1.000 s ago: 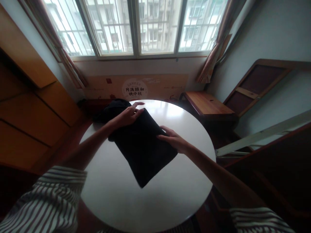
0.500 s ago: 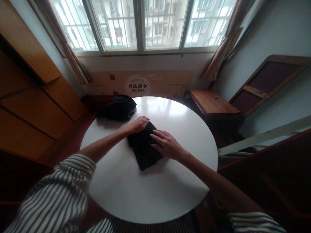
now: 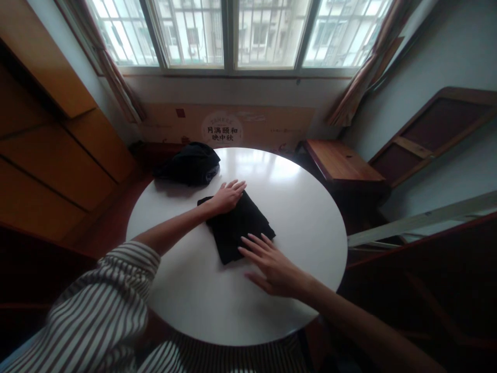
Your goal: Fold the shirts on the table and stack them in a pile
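Holding nothing, the right hand [image 3: 274,267] sits splayed over the near edge of the folded black cloth [image 3: 229,235], flat on the glossy, round white table [image 3: 194,300]! The left hand [image 3: 228,197], unclenched too, lies palm-down across the cloth's far end; beyond, a crumpled black bundle [image 3: 188,165].

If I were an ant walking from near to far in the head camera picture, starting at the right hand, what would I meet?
Right hand, folded black cloth, left hand on the cloth's far part, black bundle, banner with writing, window.
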Demonstrator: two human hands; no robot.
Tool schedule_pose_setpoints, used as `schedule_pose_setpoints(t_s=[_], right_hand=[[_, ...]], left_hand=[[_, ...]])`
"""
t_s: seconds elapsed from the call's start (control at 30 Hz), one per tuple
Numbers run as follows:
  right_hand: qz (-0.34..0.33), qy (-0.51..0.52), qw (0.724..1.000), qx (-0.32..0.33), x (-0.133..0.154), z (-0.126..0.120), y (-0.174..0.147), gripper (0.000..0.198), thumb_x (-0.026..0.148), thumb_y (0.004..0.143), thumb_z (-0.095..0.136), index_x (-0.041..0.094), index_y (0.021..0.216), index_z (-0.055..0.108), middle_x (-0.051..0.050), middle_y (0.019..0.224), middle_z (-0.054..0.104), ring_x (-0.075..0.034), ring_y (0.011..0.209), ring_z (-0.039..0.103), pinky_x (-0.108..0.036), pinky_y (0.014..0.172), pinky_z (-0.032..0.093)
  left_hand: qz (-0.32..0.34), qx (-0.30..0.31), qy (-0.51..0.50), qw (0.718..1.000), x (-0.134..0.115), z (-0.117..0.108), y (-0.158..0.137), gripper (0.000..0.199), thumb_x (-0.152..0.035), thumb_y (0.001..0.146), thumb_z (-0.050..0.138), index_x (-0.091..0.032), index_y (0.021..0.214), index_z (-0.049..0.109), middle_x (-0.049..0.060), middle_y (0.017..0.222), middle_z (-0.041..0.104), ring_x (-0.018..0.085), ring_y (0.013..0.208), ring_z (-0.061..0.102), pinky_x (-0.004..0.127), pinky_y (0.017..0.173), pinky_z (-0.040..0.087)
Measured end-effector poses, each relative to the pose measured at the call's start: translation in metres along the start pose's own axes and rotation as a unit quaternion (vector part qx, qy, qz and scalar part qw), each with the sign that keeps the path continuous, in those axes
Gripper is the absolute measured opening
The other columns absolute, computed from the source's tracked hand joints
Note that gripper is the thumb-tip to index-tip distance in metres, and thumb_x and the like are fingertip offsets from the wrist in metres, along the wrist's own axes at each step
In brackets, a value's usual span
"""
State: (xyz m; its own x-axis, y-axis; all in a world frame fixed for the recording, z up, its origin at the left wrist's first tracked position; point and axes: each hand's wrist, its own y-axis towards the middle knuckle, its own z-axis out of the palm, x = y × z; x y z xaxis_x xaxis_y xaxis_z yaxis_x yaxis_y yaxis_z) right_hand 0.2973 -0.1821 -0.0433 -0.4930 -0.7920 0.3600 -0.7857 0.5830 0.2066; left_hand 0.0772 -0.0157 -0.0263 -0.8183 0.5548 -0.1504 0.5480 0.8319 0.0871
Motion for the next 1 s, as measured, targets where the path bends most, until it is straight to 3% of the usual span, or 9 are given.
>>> schedule_pose_setpoints(t_s=[0.1, 0.23, 0.37, 0.47, 0.57, 0.63, 0.73, 0.9, 1.0], right_hand=[[0.007, 0.042, 0.995, -0.094, -0.025, -0.016, 0.008, 0.034, 0.021, 0.099, 0.043, 0.017, 0.127, 0.062, -0.014, 0.125, 0.065, -0.025, 0.117, 0.060, -0.048, 0.104, 0.046], [0.036, 0.085, 0.983, -0.161, -0.064, -0.029, 0.027, 0.027, 0.022, 0.097, 0.048, 0.021, 0.115, 0.068, -0.012, 0.114, 0.068, -0.025, 0.107, 0.064, -0.044, 0.094, 0.053], [0.075, 0.082, 0.983, -0.149, -0.087, -0.037, 0.067, 0.025, 0.023, 0.095, 0.052, 0.019, 0.113, 0.068, -0.012, 0.115, 0.067, -0.024, 0.104, 0.065, -0.040, 0.096, 0.051], [0.236, 0.087, 0.958, -0.138, -0.101, -0.040, 0.107, 0.035, 0.032, 0.093, 0.057, 0.013, 0.122, 0.063, -0.015, 0.111, 0.068, -0.022, 0.091, 0.067, -0.034, 0.085, 0.053], [0.361, 0.116, 0.923, -0.061, -0.112, -0.037, 0.136, 0.056, 0.046, 0.085, 0.069, 0.007, 0.123, 0.059, -0.016, 0.102, 0.070, -0.024, 0.089, 0.067, -0.031, 0.077, 0.052], [0.368, 0.133, 0.920, -0.024, -0.113, -0.033, 0.141, 0.058, 0.048, 0.079, 0.075, 0.007, 0.116, 0.061, -0.016, 0.103, 0.070, -0.025, 0.091, 0.067, -0.029, 0.075, 0.051], [0.362, 0.135, 0.922, -0.027, -0.100, -0.028, 0.128, 0.052, 0.044, 0.082, 0.073, 0.007, 0.116, 0.058, -0.018, 0.110, 0.069, -0.026, 0.095, 0.067, -0.028, 0.074, 0.050], [0.384, -0.010, 0.923, 0.009, -0.069, -0.033, 0.091, 0.067, 0.051, 0.088, 0.064, 0.005, 0.133, 0.045, -0.024, 0.108, 0.067, -0.034, 0.097, 0.067, -0.037, 0.076, 0.051], [0.319, -0.101, 0.942, -0.024, -0.068, -0.040, 0.092, 0.053, 0.048, 0.093, 0.057, 0.011, 0.129, 0.054, -0.022, 0.111, 0.065, -0.034, 0.102, 0.064, -0.041, 0.082, 0.050]], left_hand=[[0.052, -0.091, 0.006, 0.994, -0.032, 0.003, -0.047, 0.038, -0.025, 0.102, 0.033, -0.012, 0.128, 0.057, 0.016, 0.124, 0.060, 0.026, 0.115, 0.056, 0.043, 0.099, 0.046], [0.107, -0.080, 0.014, 0.991, -0.064, 0.017, -0.110, 0.043, -0.045, 0.100, 0.043, -0.012, 0.119, 0.063, 0.012, 0.101, 0.060, 0.023, 0.091, 0.059, 0.038, 0.081, 0.053], [0.081, -0.075, 0.025, 0.994, -0.075, 0.028, -0.139, 0.066, -0.061, 0.089, 0.056, -0.014, 0.135, 0.055, 0.018, 0.121, 0.056, 0.029, 0.101, 0.056, 0.047, 0.087, 0.053], [0.040, -0.081, 0.037, 0.995, -0.079, 0.033, -0.145, 0.050, -0.044, 0.094, 0.057, -0.018, 0.137, 0.054, 0.019, 0.139, 0.048, 0.033, 0.117, 0.051, 0.052, 0.095, 0.049], [0.037, -0.080, 0.040, 0.995, -0.074, 0.038, -0.149, 0.041, -0.028, 0.097, 0.053, -0.019, 0.136, 0.054, 0.019, 0.145, 0.045, 0.036, 0.132, 0.042, 0.055, 0.102, 0.045], [0.072, -0.068, 0.038, 0.994, -0.065, 0.035, -0.155, 0.041, -0.017, 0.096, 0.049, -0.019, 0.137, 0.053, 0.017, 0.146, 0.047, 0.033, 0.137, 0.040, 0.053, 0.107, 0.041], [0.128, -0.039, 0.025, 0.991, -0.048, 0.018, -0.166, 0.045, -0.009, 0.093, 0.049, -0.018, 0.137, 0.054, 0.016, 0.144, 0.050, 0.028, 0.135, 0.044, 0.046, 0.108, 0.043], [0.150, -0.037, -0.028, 0.988, -0.043, -0.011, -0.178, 0.047, -0.045, 0.088, 0.065, -0.022, 0.129, 0.061, 0.014, 0.132, 0.059, 0.030, 0.116, 0.056, 0.048, 0.094, 0.052], [0.177, -0.079, -0.002, 0.981, -0.053, -0.004, -0.173, 0.045, -0.045, 0.093, 0.059, -0.017, 0.127, 0.061, 0.013, 0.112, 0.064, 0.026, 0.097, 0.060, 0.044, 0.082, 0.055]])
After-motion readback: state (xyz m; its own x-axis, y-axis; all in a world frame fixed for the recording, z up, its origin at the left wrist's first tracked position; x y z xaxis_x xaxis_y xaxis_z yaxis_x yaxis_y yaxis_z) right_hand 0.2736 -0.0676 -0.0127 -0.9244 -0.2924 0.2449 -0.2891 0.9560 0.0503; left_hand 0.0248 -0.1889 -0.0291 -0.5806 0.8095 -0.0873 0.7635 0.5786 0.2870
